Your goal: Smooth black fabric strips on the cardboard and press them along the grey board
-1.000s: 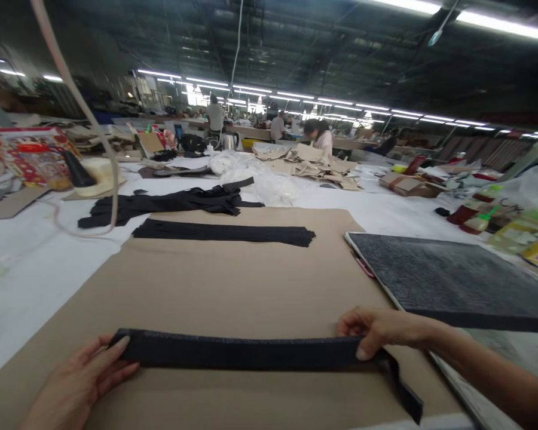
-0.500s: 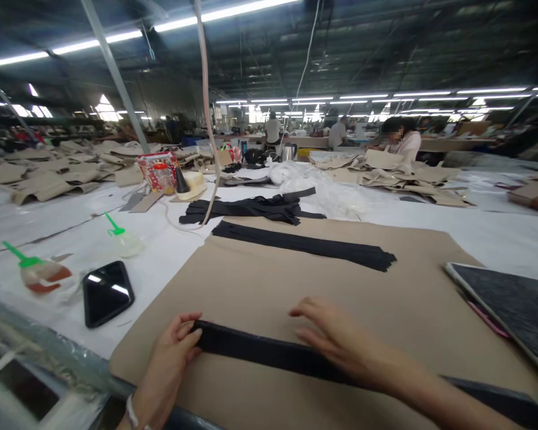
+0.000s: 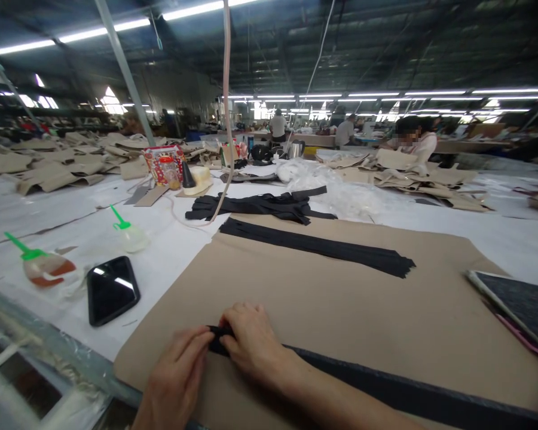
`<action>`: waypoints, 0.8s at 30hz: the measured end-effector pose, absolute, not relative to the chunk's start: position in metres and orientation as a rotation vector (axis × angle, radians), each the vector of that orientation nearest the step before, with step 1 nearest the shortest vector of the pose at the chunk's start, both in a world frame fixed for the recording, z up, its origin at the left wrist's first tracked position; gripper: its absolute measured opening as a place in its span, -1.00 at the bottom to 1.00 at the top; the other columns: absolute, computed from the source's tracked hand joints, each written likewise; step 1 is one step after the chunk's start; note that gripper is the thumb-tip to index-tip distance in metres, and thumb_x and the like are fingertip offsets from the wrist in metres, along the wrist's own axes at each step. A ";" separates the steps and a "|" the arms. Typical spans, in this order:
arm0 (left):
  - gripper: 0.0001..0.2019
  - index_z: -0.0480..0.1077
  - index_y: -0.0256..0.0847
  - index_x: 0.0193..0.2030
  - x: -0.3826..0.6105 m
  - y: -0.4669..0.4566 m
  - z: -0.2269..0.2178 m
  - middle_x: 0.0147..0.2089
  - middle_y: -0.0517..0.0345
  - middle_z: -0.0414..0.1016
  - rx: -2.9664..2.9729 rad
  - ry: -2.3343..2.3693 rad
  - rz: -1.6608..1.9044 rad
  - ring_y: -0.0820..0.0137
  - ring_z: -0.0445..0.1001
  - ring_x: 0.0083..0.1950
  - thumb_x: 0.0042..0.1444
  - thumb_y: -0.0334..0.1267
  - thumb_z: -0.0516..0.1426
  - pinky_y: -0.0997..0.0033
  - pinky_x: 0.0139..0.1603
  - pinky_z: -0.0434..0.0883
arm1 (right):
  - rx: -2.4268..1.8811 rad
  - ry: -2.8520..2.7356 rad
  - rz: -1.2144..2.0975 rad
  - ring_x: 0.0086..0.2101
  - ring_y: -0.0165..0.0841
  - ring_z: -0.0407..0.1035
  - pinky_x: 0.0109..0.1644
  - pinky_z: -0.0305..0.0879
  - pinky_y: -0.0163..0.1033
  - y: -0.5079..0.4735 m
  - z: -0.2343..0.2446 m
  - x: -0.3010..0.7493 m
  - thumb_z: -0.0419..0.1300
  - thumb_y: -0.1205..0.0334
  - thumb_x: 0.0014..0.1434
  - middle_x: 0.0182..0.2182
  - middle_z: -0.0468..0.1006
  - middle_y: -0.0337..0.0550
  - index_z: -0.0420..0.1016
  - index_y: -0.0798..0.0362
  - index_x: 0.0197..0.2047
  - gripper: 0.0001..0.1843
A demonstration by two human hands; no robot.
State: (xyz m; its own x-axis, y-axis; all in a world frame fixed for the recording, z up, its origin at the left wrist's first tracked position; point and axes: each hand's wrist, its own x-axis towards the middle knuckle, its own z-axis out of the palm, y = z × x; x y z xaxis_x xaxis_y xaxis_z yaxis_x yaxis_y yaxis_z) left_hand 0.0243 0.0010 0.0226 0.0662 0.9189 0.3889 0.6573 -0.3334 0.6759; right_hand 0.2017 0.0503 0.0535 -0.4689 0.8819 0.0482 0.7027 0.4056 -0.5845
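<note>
A long black fabric strip [image 3: 385, 391] lies along the near edge of a brown cardboard sheet [image 3: 296, 292]. Both my hands meet at its left end. My left hand [image 3: 177, 376] has its fingers curled against the strip's tip. My right hand [image 3: 251, 343] reaches across from the right, its fingers bent down and pressing on the same end, and my forearm covers part of the strip. A neat stack of black strips [image 3: 323, 246] rests on the far side of the cardboard. A loose heap of black strips [image 3: 260, 206] sits just behind it.
A black phone [image 3: 112, 289] and two green-capped glue bottles [image 3: 42, 266] [image 3: 128, 233] lie to the left on the white table. A dark board [image 3: 520, 304] sits at the right. A hose [image 3: 226, 107] hangs from above. Other people work at far tables among cardboard pieces.
My right hand slid left along the strip from its right end to its left end, meeting my left hand. My view turned left, showing the phone and bottles.
</note>
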 end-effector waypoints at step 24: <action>-0.62 0.32 -0.20 0.14 0.005 0.001 0.017 0.12 0.11 0.45 3.048 1.407 0.762 0.37 0.38 0.14 0.15 -0.31 0.06 0.49 0.23 0.19 | -1.211 -2.267 0.766 -0.17 -0.34 0.29 -0.01 0.19 -0.27 0.051 0.048 0.209 0.09 0.43 0.11 -0.23 0.45 -0.14 0.48 0.05 -0.18 -0.77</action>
